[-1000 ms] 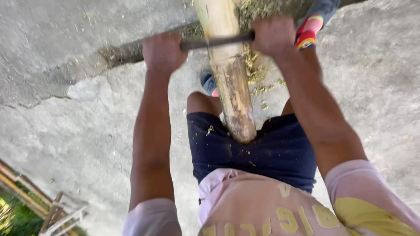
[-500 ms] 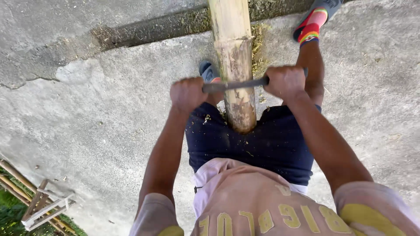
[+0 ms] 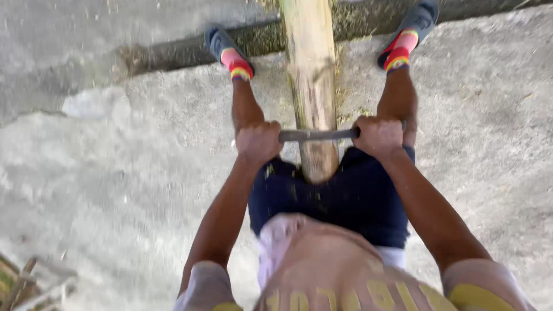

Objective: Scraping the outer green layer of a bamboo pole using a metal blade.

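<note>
A thick bamboo pole [image 3: 311,75] runs from between my legs away across the concrete. Across it lies a dark metal blade [image 3: 317,135], held at both ends. My left hand [image 3: 258,141] grips its left end, my right hand [image 3: 377,134] grips its right end. The blade rests on the pole close to my dark blue shorts. Both my feet in dark sandals with striped socks sit either side of the pole, the left foot [image 3: 227,55] and the right foot [image 3: 406,37].
Rough grey concrete ground [image 3: 115,173] surrounds me. A dark gutter-like groove [image 3: 173,52] crosses the ground beyond my feet. Wooden or bamboo pieces [image 3: 23,285] lie at the lower left corner. Pale shavings lie beside the pole.
Both hands have pulled the blade along the pole toward my body, from far out near my feet to close by my shorts. The view tilted so both feet show.
</note>
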